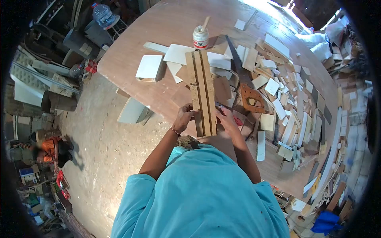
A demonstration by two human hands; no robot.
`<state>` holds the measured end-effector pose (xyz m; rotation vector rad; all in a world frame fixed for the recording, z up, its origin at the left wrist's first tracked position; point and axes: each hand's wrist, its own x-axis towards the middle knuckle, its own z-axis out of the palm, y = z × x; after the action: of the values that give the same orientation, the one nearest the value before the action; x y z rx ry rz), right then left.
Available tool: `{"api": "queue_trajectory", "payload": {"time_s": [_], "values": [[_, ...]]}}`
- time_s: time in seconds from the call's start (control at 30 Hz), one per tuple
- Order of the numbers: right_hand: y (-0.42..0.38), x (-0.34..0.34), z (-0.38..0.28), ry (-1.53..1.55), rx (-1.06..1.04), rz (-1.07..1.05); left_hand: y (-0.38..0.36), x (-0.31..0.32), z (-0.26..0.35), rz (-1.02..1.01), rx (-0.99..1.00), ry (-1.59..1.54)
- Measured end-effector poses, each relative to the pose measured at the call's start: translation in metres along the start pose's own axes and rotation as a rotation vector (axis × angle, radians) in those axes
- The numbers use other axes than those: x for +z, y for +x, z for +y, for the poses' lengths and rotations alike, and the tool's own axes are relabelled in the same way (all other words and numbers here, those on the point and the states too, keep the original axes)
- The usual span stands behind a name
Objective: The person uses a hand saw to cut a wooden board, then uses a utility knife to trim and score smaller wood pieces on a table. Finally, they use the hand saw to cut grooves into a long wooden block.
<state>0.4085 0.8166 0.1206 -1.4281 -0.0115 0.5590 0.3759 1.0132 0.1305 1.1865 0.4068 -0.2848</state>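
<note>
A long wooden piece point(203, 91) with grooves along its length is held up over the table's near edge. My left hand point(185, 118) grips its left side near the lower end, fingers closed on it. On the opposite side my right hand point(227, 119) is closed around the right edge. Beyond the wood stands an open jar point(201, 38) with a stick in it. A handsaw point(251, 98) with a wooden handle lies to the right. Pale boards point(149, 67) lie left of the held piece.
The wooden table point(131, 43) carries many scattered offcuts point(272, 86) on its right side. Another person point(51, 150) in orange is low at the far left. A large water bottle point(103, 16) stands at the upper left. A blue bag point(326, 222) lies at the lower right.
</note>
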Motion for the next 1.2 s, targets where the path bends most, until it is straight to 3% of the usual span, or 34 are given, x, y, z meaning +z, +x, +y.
{"api": "queue_trajectory", "payload": {"time_s": [0.07, 0.17, 0.3, 0.47, 0.53, 0.63, 0.8, 0.9, 0.93, 1.07, 1.13, 1.2], "values": [[0.011, 0.006, 0.003, -0.331, -0.036, 0.077, 0.000, -0.017, -0.007, 0.032, -0.009, -0.039], [0.009, 0.029, -0.005, -0.485, -0.084, 0.118, -0.005, -0.031, -0.010, 0.061, -0.019, -0.089], [0.015, 0.055, 0.002, -0.616, -0.278, 0.268, -0.011, -0.042, -0.009, 0.067, -0.014, -0.109], [0.011, 0.078, -0.012, -0.629, -0.298, 0.253, -0.013, -0.060, -0.004, 0.043, -0.039, -0.075], [0.013, 0.084, -0.003, -0.869, -0.401, 0.337, -0.015, -0.060, 0.001, 0.018, -0.040, -0.061], [0.012, 0.092, 0.004, -1.040, -0.434, 0.410, -0.012, -0.059, 0.003, 0.035, -0.013, -0.023], [-0.005, 0.094, -0.002, -1.006, -0.363, 0.551, -0.002, -0.056, -0.010, -0.115, -0.001, 0.051], [-0.016, 0.072, -0.006, -0.997, -0.244, 0.479, 0.008, -0.041, -0.010, -0.196, -0.021, 0.008], [-0.020, 0.059, -0.008, -0.930, -0.311, 0.471, 0.013, -0.035, -0.009, -0.212, -0.046, 0.044], [-0.023, -0.011, -0.015, -1.024, -0.197, 0.797, 0.027, 0.003, -0.003, -0.272, -0.119, 0.142], [-0.020, -0.055, -0.009, -1.398, -0.399, 0.949, 0.029, 0.020, -0.002, -0.318, -0.117, 0.151], [-0.019, -0.078, -0.003, -1.457, -0.292, 0.872, 0.028, 0.032, -0.001, -0.352, -0.130, 0.163]]}}
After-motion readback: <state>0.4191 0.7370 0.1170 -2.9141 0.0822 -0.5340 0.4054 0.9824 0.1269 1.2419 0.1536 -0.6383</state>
